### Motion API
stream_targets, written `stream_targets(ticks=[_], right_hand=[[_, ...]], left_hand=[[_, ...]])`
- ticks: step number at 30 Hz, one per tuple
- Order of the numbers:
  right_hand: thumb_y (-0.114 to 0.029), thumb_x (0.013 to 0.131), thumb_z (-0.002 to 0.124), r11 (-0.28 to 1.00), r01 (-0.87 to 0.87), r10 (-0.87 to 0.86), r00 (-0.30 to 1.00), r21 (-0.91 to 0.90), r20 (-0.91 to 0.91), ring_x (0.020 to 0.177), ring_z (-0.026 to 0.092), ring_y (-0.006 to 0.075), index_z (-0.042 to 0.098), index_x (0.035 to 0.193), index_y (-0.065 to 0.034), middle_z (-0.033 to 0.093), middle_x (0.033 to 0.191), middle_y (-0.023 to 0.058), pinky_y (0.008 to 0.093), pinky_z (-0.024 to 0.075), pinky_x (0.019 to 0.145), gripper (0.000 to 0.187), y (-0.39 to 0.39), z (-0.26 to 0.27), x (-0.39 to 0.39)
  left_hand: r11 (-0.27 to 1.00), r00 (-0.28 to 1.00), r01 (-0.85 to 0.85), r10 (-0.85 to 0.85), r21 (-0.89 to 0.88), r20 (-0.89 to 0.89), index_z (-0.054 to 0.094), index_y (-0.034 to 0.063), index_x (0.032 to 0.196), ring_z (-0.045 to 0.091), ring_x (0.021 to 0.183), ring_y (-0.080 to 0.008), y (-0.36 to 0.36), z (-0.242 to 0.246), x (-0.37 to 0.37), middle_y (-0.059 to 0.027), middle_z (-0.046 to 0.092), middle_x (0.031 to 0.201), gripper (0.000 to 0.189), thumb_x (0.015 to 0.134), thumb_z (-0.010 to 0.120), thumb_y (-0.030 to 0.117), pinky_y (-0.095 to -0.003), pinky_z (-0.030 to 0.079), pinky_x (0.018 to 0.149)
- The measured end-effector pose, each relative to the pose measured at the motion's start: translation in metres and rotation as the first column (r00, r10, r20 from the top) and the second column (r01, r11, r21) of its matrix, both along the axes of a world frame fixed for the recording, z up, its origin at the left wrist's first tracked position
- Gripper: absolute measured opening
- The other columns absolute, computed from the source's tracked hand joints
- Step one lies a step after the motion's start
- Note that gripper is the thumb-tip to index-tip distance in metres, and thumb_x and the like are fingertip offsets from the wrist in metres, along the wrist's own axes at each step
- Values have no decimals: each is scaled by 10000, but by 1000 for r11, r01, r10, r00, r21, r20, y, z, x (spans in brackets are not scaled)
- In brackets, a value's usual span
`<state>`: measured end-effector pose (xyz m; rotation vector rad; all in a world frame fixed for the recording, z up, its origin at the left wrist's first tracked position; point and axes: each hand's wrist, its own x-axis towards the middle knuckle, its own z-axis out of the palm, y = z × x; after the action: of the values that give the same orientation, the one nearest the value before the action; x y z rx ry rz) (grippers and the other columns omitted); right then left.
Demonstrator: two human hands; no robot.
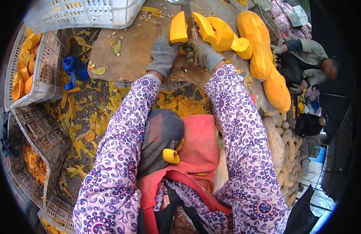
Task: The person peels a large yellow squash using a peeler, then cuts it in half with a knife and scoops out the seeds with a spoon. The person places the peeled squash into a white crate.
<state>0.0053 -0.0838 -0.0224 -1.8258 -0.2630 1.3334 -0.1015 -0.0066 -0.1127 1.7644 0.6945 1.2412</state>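
Observation:
Both my hands wear dirty grey gloves above a wooden board (125, 55). My right hand (202, 54) is closed around the handle of a knife (187, 13), whose broad blade points away from me between cut pieces of peeled squash. Against the left side of the blade stands an orange squash piece (178, 28); my left hand (166, 51) rests at its lower left edge, fingers partly hidden, so its hold is unclear. More thick squash slices (220, 33) lie in a row right of the knife. Whole peeled squashes (255, 44) lie farther right.
A white plastic crate (81, 14) stands at the board's far left. Another crate (49, 64) holds squash pieces, beside a blue bottle (75, 68). Peelings (180, 106) litter the ground. Unpeeled squashes (275, 140) are piled at right, near a crouching co-worker (309, 52).

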Motion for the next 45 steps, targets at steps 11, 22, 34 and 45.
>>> stream_targets(ticks=[11, 22, 34, 45], right_hand=[[-149, 1002, 457, 926, 201, 68, 742, 318, -667, 434, 298, 34, 555, 1051, -14, 350, 620, -90, 202, 239, 348, 173, -38, -24, 45], [-182, 965, 514, 921, 188, 12, 862, 341, -507, 446, 340, 35, 540, 911, -102, 387, 626, -88, 197, 284, 381, 100, -48, -13, 16], [-233, 901, 650, 889, 41, -174, 952, 457, 253, 451, 441, 70, 567, 963, -81, 504, 637, -19, 232, 369, 387, 184, -139, 51, -45], [-325, 899, 655, 976, 215, -108, 553, -17, 826, 752, 593, 258, 594, 1098, -16, 632, 864, 118, 365, 455, 650, 372, -289, -12, -27]], left_hand=[[894, 948, 204, -79, -398, 308, 554, 13, 1257, 625, 1000, -216, 7, -2, -11, -121, 656, 1121, 478, 863, 727, 222, -325, 503, 852], [721, 715, 364, 190, -590, 673, 574, 4, 1223, 586, 958, -127, 19, -3, -22, -40, 624, 1121, 404, 893, 708, 195, -263, 470, 846], [766, 765, 330, 126, -552, 632, 583, 24, 1221, 581, 952, -131, 20, -9, -19, -33, 624, 1112, 422, 884, 721, 239, -262, 461, 833], [795, 804, 301, 85, -527, 588, 589, 24, 1213, 619, 895, -131, 25, -13, -16, -44, 640, 1081, 394, 886, 724, 197, -247, 505, 781]])
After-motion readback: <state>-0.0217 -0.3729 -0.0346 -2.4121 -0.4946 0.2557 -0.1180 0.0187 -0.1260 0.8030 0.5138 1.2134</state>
